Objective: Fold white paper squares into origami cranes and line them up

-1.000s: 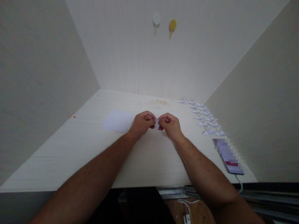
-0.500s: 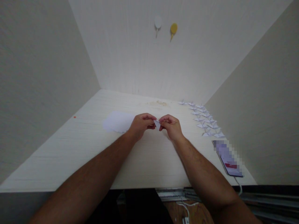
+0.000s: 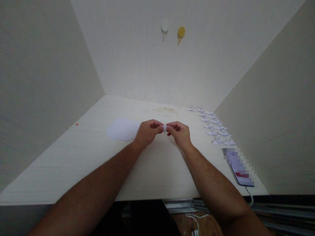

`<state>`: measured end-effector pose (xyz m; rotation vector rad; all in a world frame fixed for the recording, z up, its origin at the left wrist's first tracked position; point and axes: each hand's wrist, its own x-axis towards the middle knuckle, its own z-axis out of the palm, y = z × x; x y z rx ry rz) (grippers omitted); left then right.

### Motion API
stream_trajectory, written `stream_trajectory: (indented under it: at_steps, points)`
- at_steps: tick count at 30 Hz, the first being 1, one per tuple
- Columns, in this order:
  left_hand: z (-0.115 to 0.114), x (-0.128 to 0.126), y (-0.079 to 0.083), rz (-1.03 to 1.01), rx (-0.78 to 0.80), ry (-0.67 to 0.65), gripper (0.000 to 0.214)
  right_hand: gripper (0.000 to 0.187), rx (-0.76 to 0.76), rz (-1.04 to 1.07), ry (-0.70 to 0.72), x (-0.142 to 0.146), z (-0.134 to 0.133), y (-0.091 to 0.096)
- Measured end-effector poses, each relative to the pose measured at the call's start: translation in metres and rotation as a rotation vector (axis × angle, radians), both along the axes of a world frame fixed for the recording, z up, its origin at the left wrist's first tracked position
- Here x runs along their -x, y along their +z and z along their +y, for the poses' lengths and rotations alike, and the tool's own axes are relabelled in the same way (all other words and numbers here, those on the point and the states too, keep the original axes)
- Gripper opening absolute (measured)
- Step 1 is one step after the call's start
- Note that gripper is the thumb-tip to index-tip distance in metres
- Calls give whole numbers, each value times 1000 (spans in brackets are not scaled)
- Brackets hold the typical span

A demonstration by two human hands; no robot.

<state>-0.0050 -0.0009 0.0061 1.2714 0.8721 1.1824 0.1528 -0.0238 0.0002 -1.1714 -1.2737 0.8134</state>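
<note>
A small folded white paper [image 3: 164, 128] is pinched between my two hands above the middle of the table. My left hand [image 3: 148, 131] grips its left side between thumb and fingers. On the other side, the thumb and fingers of my right hand [image 3: 180, 132] close on the paper's right edge. Fingertips cover much of the fold, so its exact shape is hard to make out. Beside my left hand lie white paper sheets [image 3: 121, 128], partly hidden behind that hand.
Several folded paper cranes [image 3: 213, 123] stand in rows along the right wall. Nearer me lies a phone [image 3: 237, 167] with a white cable [image 3: 250, 196]. White and yellow hooks [image 3: 181, 31] are on the back wall. A small orange speck [image 3: 77, 124] marks the table's left side.
The paper showed a downward-pointing triangle before; now less of it shows, with the thumbs drawn over it and closer together. Both hands keep their hold. The view has shifted slightly.
</note>
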Motion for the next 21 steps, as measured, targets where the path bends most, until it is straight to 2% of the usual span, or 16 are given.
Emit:
stream_trajectory:
  at_steps: [5, 21]
  points:
    - [1, 2, -1, 100, -111, 38, 20, 20, 25, 41, 1, 2, -1, 3]
    - [0, 1, 0, 206, -125, 61, 15, 13, 64, 28, 40, 5, -4, 4]
